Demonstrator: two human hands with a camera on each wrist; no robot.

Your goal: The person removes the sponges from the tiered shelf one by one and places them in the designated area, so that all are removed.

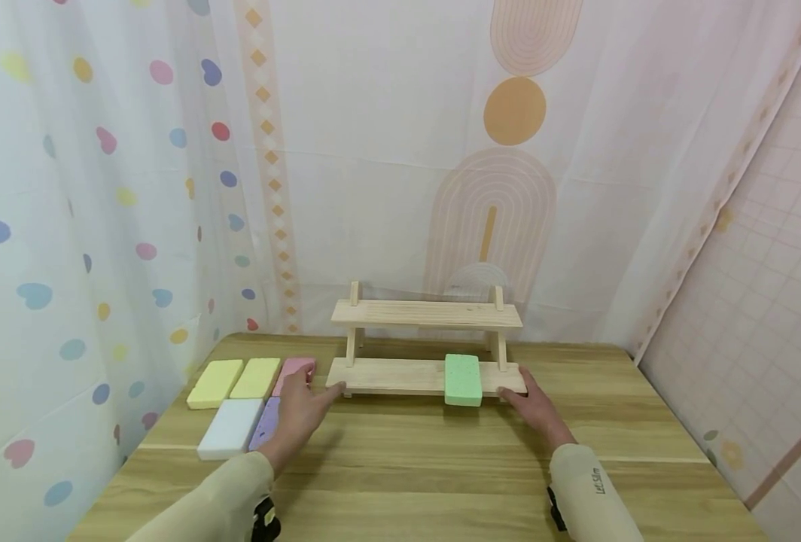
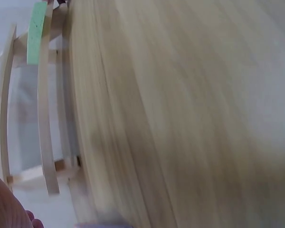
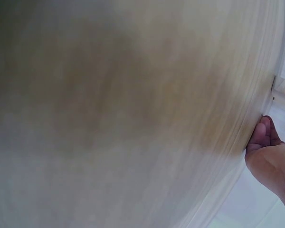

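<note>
A two-tier wooden display rack [image 1: 387,375] stands at the back of the table. A green sponge block [image 1: 463,380] lies on its lower shelf, right of the middle, jutting past the front edge. My right hand [image 1: 539,410] holds the rack's right end, thumb at the front edge and fingers beside the shelf end. Near the left end is my left hand [image 1: 299,410], its thumb reaching to the shelf corner and its fingers spread over a pink sponge [image 1: 289,368]. Fingers [image 3: 261,135] of the right hand curl low by the rack in the right wrist view.
Left of the rack lie two yellow sponges [image 1: 215,384], a white sponge [image 1: 231,429] and a purple sponge [image 1: 265,424], close together on the wooden table [image 1: 427,474]. A patterned curtain [image 1: 387,150] hangs right behind the rack.
</note>
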